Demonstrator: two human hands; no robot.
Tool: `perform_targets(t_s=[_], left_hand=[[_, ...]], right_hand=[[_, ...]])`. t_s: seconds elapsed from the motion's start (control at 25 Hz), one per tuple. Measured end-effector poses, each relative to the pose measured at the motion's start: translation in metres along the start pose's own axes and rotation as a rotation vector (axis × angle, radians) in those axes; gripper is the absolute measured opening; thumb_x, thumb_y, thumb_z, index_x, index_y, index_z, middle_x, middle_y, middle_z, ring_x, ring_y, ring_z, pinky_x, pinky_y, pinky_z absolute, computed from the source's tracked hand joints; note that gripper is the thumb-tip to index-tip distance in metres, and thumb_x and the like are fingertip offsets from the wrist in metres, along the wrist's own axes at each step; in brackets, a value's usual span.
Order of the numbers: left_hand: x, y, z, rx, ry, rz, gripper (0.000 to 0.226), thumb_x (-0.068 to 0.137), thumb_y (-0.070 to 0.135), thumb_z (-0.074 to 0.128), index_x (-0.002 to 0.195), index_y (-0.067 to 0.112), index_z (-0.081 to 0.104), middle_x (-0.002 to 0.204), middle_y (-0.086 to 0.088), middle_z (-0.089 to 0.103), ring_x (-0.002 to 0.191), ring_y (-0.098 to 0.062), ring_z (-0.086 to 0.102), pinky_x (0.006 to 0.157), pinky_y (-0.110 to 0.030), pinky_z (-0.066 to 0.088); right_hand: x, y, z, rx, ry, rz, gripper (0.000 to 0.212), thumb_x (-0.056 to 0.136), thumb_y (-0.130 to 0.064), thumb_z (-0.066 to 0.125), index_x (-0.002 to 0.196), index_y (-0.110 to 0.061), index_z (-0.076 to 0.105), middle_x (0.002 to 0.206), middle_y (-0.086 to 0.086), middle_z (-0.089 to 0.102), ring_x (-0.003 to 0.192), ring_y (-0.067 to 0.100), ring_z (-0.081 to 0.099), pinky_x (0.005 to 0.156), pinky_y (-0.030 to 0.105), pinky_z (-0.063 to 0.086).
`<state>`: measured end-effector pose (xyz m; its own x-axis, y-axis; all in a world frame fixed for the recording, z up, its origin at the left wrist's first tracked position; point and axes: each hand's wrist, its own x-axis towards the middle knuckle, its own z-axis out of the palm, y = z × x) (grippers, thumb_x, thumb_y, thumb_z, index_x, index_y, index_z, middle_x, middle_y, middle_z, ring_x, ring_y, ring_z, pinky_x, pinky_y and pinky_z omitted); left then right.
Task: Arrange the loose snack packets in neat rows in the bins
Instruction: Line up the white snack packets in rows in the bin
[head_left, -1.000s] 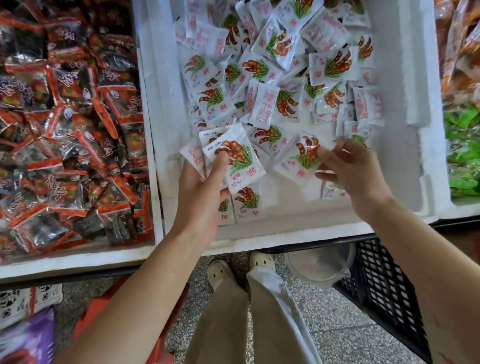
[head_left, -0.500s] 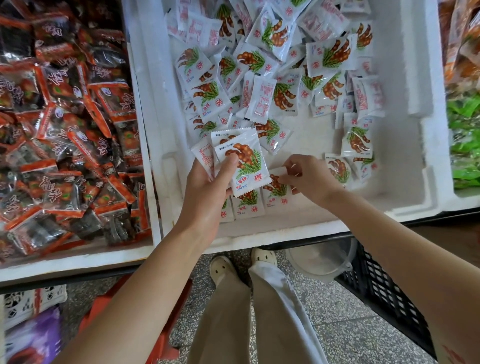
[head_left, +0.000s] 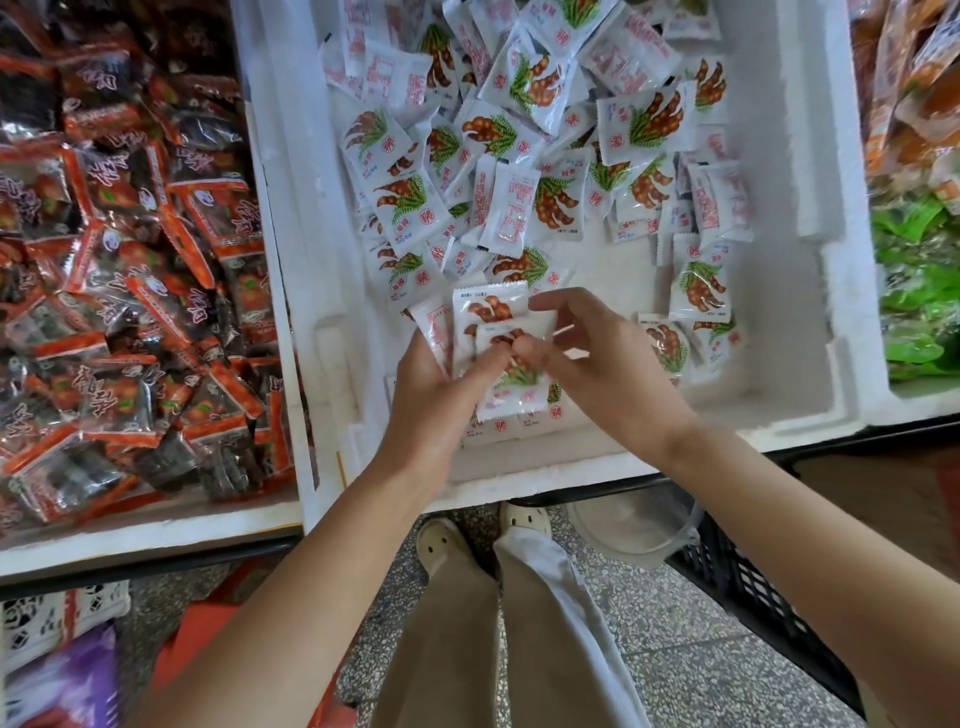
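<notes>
White foam bin: L hand grips fanned packet stack above near edge; R hand pinches front packet. Beneath, packet row mostly hidden by hands; print blurred, illegible.

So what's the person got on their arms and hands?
Nothing that shows. The left arm and right arm are bare all the way to the picture's edge: no sleeves, watch or bracelet. The left grip and right grip wear no gloves or rings.
</notes>
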<state>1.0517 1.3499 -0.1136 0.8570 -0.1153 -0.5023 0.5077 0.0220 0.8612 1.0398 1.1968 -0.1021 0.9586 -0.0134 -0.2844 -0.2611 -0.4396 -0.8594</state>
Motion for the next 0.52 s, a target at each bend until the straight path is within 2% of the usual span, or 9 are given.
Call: perform_targets(t_s=[0.12,0.16,0.24,0.32,0.4,0.44,0.52], left_hand=[[0.0,0.0,0.009,-0.045,-0.042,-0.009,0.03,0.093,0.011,0.062,0.121,0.019,0.058,0.109,-0.004,0.071,0.099,-0.021,0.068,0.09,-0.043,0.055],[0.0,0.001,0.01,-0.071,-0.067,-0.02,0.026,0.094,0.015,0.059,0.12,0.02,0.058,0.107,-0.004,0.071,0.097,-0.022,0.068,0.088,-0.04,0.056],[0.002,0.001,0.012,-0.126,-0.071,-0.052,0.023,0.095,0.018,0.056,0.118,0.019,0.058,0.106,0.0,0.072,0.099,-0.018,0.069,0.085,-0.038,0.057],[0.007,0.001,0.012,-0.168,-0.028,-0.066,0.023,0.097,0.015,0.054,0.119,0.018,0.056,0.107,0.004,0.072,0.101,-0.014,0.069,0.081,-0.035,0.059],[0.011,0.002,0.01,-0.148,0.006,-0.059,0.028,0.097,0.013,0.053,0.125,0.018,0.054,0.109,0.007,0.07,0.097,-0.007,0.069,0.076,-0.029,0.059],[0.012,0.003,0.01,-0.123,0.014,-0.058,0.031,0.097,0.013,0.053,0.129,0.016,0.053,0.11,0.007,0.069,0.096,-0.005,0.069,0.075,-0.026,0.059],[0.013,0.003,0.009,-0.083,0.016,-0.062,0.034,0.097,0.014,0.054,0.131,0.016,0.052,0.111,0.007,0.069,0.093,-0.002,0.069,0.073,-0.022,0.058]], right_hand=[[0.005,0.003,-0.004,0.044,0.055,0.059,0.017,0.083,-0.025,0.069,0.099,-0.023,0.065,0.082,0.005,0.072,0.078,0.022,0.068,0.072,0.035,0.056],[0.007,0.005,-0.008,0.093,0.059,0.097,0.011,0.082,-0.022,0.07,0.093,-0.025,0.067,0.079,0.003,0.072,0.076,0.023,0.069,0.069,0.034,0.057],[0.009,0.01,-0.022,0.159,0.048,0.128,0.009,0.082,-0.017,0.069,0.083,-0.026,0.067,0.074,-0.008,0.071,0.072,0.014,0.07,0.063,0.023,0.057],[0.01,0.016,-0.04,0.139,0.103,0.118,0.01,0.083,-0.015,0.068,0.082,-0.025,0.066,0.074,-0.013,0.069,0.07,0.007,0.07,0.062,0.016,0.055],[0.016,0.029,-0.056,-0.024,0.189,0.115,0.005,0.084,-0.017,0.068,0.085,-0.022,0.068,0.074,-0.013,0.066,0.066,0.004,0.066,0.059,0.015,0.054],[0.02,0.037,-0.06,-0.159,0.173,0.103,0.005,0.085,-0.019,0.068,0.089,-0.02,0.07,0.074,-0.013,0.065,0.066,0.001,0.062,0.057,0.014,0.052],[0.029,0.053,-0.06,-0.393,0.006,0.11,0.011,0.086,-0.019,0.065,0.096,-0.014,0.069,0.081,-0.008,0.065,0.066,-0.002,0.056,0.058,0.008,0.045]])
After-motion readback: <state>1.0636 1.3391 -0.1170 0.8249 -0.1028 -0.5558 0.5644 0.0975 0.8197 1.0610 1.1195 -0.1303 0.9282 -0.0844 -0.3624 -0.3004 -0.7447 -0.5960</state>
